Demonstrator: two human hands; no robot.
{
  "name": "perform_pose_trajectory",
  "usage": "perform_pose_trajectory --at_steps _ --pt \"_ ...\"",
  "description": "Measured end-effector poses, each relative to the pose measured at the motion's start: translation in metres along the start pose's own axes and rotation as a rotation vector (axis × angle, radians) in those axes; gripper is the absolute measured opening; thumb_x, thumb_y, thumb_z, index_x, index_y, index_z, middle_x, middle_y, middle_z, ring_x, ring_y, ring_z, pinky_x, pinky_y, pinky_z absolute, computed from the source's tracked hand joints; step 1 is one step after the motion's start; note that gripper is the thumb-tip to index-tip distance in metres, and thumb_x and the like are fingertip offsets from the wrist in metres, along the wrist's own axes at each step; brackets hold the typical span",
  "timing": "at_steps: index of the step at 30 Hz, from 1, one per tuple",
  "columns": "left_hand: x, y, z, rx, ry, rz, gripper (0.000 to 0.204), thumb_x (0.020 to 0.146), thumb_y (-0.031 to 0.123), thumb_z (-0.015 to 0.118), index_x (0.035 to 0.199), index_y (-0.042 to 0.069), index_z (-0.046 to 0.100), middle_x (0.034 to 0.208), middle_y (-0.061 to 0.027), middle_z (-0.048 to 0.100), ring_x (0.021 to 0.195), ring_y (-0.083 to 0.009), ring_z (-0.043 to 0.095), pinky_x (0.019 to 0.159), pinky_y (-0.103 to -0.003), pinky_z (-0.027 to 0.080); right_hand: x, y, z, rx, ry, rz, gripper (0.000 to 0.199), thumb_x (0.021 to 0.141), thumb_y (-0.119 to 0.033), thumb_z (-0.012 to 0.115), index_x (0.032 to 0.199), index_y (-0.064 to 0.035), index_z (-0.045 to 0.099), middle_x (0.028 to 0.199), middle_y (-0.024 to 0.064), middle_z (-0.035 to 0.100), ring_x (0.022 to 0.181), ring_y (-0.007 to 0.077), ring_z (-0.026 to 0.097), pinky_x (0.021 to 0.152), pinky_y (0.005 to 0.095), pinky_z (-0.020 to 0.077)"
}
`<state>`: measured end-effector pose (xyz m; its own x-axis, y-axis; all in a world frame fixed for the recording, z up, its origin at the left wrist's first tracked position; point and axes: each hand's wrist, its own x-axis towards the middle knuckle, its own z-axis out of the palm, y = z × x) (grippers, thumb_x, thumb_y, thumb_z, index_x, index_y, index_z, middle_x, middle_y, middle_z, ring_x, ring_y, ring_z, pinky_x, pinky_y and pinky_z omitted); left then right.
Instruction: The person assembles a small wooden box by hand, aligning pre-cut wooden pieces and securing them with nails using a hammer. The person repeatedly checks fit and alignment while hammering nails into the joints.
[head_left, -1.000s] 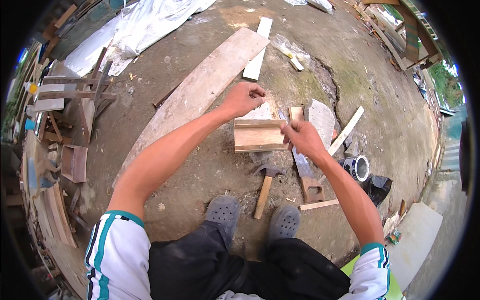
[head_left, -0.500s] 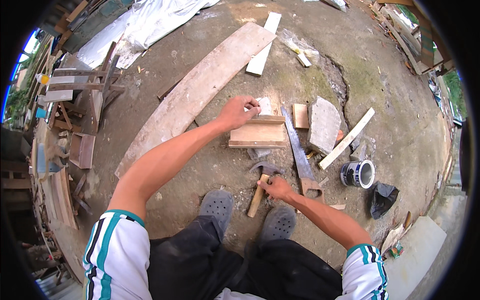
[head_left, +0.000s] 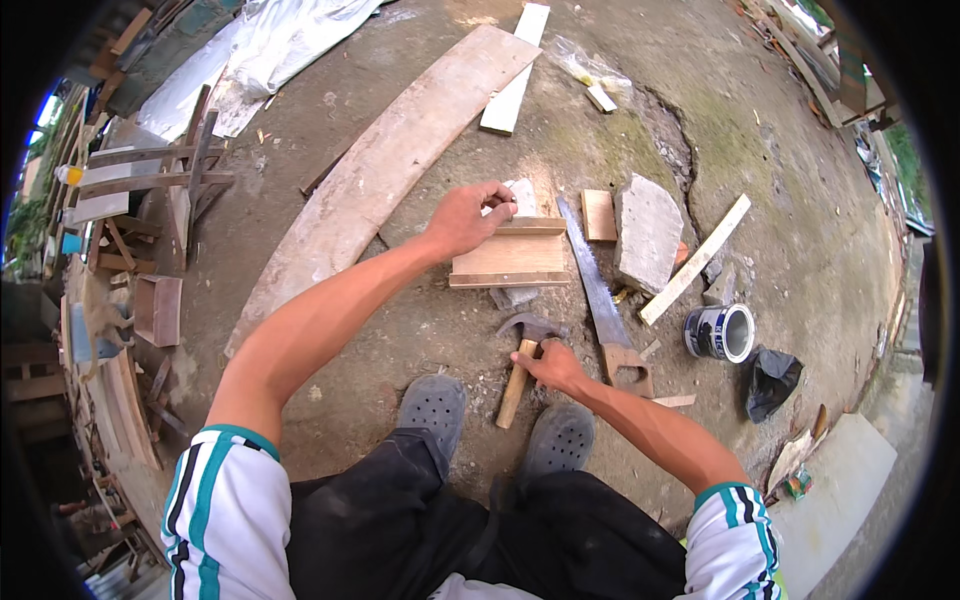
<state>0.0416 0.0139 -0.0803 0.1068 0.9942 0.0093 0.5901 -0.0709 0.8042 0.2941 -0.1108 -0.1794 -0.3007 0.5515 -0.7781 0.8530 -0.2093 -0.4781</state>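
Note:
My left hand (head_left: 470, 218) is at the far edge of a small wooden tray-like piece (head_left: 508, 255), which has raised strips along its near and far sides. Its thumb and fingertips are pinched together, and what they hold is too small to make out. Closer to me, my right hand (head_left: 550, 364) grips a claw hammer (head_left: 513, 388) by its wooden handle, just below the metal head. The hammer is low over the ground between my shoes. A handsaw (head_left: 598, 290) lies to the right of the wooden piece. A grey stone shows under the piece's near edge.
A concrete block (head_left: 647, 232) and a small wood offcut (head_left: 599, 216) lie beyond the saw. Farther right are a pale wood strip (head_left: 697, 260), an open paint can (head_left: 720, 332) and a black plastic bag (head_left: 772, 383). A long board (head_left: 385, 160) stretches across the left.
The view has shifted slightly. Both hands keep nearly the same places: the left pinched at the wooden piece's far edge, the right on the hammer.

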Motion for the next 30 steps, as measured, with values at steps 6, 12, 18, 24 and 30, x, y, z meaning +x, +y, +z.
perform_pose_trajectory --at_steps 6,12,18,24,30 --pt "0.000 -0.002 -0.004 0.017 -0.032 0.002 0.022 0.094 0.024 0.071 0.104 0.005 0.072 0.094 -0.0089 0.075 0.089 -0.0201 0.071 0.080 -0.034 0.054 0.007 0.002 0.004 -0.025 -0.003 -0.039 0.080 0.085 -0.060 0.072 0.105 0.0164 0.060 0.066 0.0167 0.069 0.056 0.0222 0.070 0.052 0.0343 0.0561" --pt "0.001 -0.001 -0.007 0.044 -0.061 -0.003 0.022 0.095 0.024 0.069 0.106 0.005 0.071 0.094 -0.0087 0.076 0.088 -0.0207 0.071 0.079 -0.035 0.054 0.012 0.005 0.011 -0.096 0.085 -0.029 0.071 0.084 -0.055 0.072 0.097 0.0142 0.063 0.069 0.0188 0.069 0.065 0.0265 0.072 0.064 0.0381 0.0565" --pt "0.001 -0.008 -0.004 0.090 -0.064 0.031 0.021 0.095 0.023 0.069 0.107 0.006 0.072 0.094 -0.0090 0.076 0.086 -0.0214 0.071 0.077 -0.035 0.055 0.006 0.000 0.010 -0.039 0.112 -0.011 0.067 0.082 -0.051 0.070 0.108 0.0102 0.066 0.098 0.0284 0.071 0.087 0.0392 0.071 0.082 0.0454 0.0557" --pt "0.001 -0.006 -0.001 0.081 -0.056 0.084 0.020 0.095 0.022 0.068 0.107 0.006 0.072 0.094 -0.0096 0.076 0.085 -0.0217 0.072 0.076 -0.036 0.055 -0.009 0.020 0.007 0.510 0.107 0.000 0.049 0.088 -0.039 0.067 0.107 0.0057 0.064 0.093 0.0202 0.069 0.065 0.0255 0.070 0.065 0.0393 0.0567" --pt "-0.006 -0.018 -0.005 0.121 -0.025 0.114 0.019 0.095 0.020 0.067 0.107 0.006 0.071 0.095 -0.0112 0.075 0.083 -0.0254 0.071 0.074 -0.037 0.054 -0.027 -0.001 -0.046 0.328 -0.083 0.047 0.045 0.091 -0.028 0.069 0.116 0.0090 0.063 0.087 0.0144 0.065 0.067 0.0194 0.064 0.060 0.0350 0.0533"
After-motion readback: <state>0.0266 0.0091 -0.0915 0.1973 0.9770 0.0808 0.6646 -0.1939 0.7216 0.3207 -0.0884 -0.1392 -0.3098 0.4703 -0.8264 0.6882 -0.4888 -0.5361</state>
